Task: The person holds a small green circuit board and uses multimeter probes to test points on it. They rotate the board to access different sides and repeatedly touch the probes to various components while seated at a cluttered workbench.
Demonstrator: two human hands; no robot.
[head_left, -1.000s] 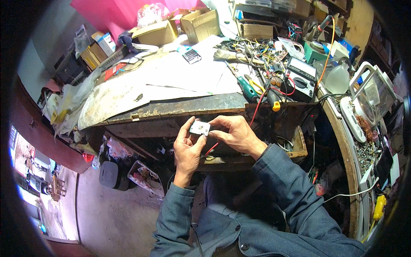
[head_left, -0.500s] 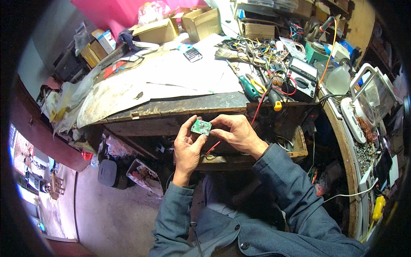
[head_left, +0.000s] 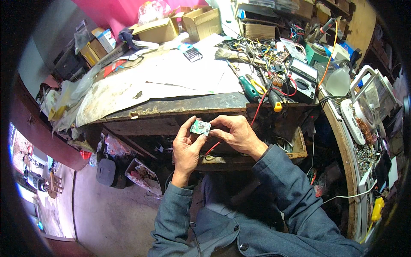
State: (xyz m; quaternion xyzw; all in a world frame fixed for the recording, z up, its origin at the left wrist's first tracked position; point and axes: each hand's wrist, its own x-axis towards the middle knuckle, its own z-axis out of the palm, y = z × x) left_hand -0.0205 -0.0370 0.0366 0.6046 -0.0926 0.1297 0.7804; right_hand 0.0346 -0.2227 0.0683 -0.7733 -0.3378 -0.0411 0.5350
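Note:
A small green circuit board (head_left: 201, 127) is held between my two hands, in front of the workbench's edge. My left hand (head_left: 186, 154) grips it at its left side, fingers bent up behind it and thumb at its lower edge. My right hand (head_left: 237, 135) pinches its right side between thumb and forefinger. A red wire (head_left: 256, 114) hangs down behind my right hand from the bench top, where a green-handled screwdriver (head_left: 247, 87), yellow-handled pliers (head_left: 257, 83) and a black-and-white multimeter (head_left: 301, 80) lie.
The worn bench (head_left: 120, 109) carries white sheets, cardboard boxes (head_left: 201, 23) and tangled wires (head_left: 274, 55). Along the right, a side counter (head_left: 351, 180) holds a lamp-like frame, small parts and cables. A dark bin (head_left: 107, 173) and an open box (head_left: 141, 175) stand on the floor at lower left.
The board's visible face has gone from looking mostly white to showing green, and its shine has shifted slightly as it tilts. Both hands remain in nearly the same place.

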